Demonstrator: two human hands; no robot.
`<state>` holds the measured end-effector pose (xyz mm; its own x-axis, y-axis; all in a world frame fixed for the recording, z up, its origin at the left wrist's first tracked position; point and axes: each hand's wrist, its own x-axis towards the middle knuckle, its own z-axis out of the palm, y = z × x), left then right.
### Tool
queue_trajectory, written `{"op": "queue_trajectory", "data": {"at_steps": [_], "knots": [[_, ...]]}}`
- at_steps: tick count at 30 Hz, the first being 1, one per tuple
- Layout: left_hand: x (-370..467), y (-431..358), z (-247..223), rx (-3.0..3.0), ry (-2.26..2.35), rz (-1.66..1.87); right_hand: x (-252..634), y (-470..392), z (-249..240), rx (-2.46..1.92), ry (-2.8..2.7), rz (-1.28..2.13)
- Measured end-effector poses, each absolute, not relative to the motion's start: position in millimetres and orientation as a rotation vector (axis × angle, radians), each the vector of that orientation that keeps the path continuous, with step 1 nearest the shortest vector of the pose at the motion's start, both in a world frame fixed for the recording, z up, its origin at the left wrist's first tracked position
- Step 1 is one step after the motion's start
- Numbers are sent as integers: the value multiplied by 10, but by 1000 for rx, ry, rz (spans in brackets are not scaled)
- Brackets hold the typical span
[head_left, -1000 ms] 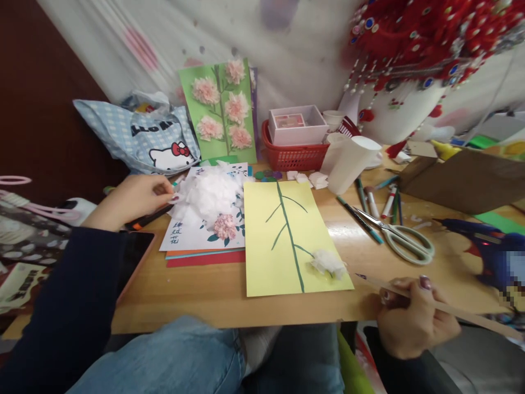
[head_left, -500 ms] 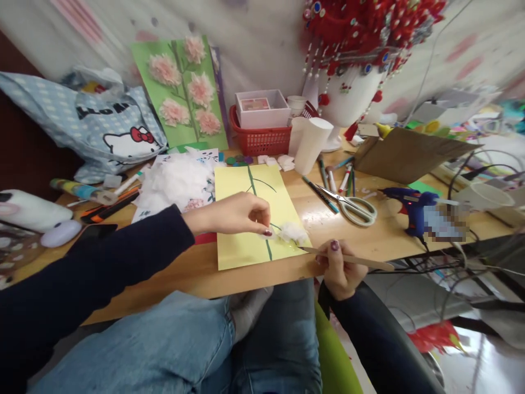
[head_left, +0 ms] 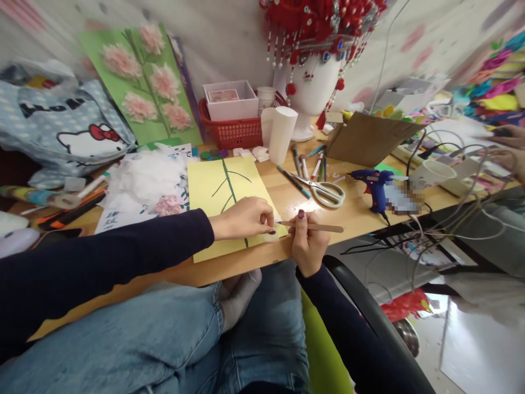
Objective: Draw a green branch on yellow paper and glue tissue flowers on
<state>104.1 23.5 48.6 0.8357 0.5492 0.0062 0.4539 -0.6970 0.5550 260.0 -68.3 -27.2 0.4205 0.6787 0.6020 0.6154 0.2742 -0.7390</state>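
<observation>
A yellow sheet of paper (head_left: pixel 205 183) with a painted green stem (head_left: pixel 228 183) and thin branches lies at the table's front edge. Over its lower right part, my left hand (head_left: pixel 246 218) has thumb and fingers pinched together. A thin white tuft (head_left: pixel 270 237) shows just under those fingertips, apparently held between them. My right hand (head_left: pixel 309 243) grips slim brown tweezers (head_left: pixel 324 227), whose tip points left, close to the left fingertips. The fluffy white patch on the paper is hidden behind my left hand.
White fluff (head_left: pixel 135 178) is heaped on a printed sheet at left. Scissors (head_left: pixel 326 194), pens and a blue glue gun (head_left: pixel 373 183) with cables lie to the right. Behind stand a red basket (head_left: pixel 233 131) and a flower picture (head_left: pixel 118 93). Another person's hand (head_left: pixel 508 148) shows at far right.
The view has swung right, so the scene sits further left. My right hand has brought the tweezers up to my left fingertips, and my left hand now covers the white patch.
</observation>
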Motion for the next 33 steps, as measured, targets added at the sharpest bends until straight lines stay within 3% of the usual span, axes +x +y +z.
{"op": "queue_trajectory", "data": {"at_steps": [7, 22, 29, 33], "knots": [[1170, 290, 387, 2494, 772, 248, 2569, -729, -328, -1233, -1000, 169], [804, 249, 316, 2514, 947, 412, 2605, -748, -271, -1380, -1446, -94], [465, 229, 86, 2683, 1008, -95, 2620, -740, -291, -1384, -1516, -72], [492, 216, 91, 2673, 998, -116, 2615, -739, -294, -1422, -1535, -87]]}}
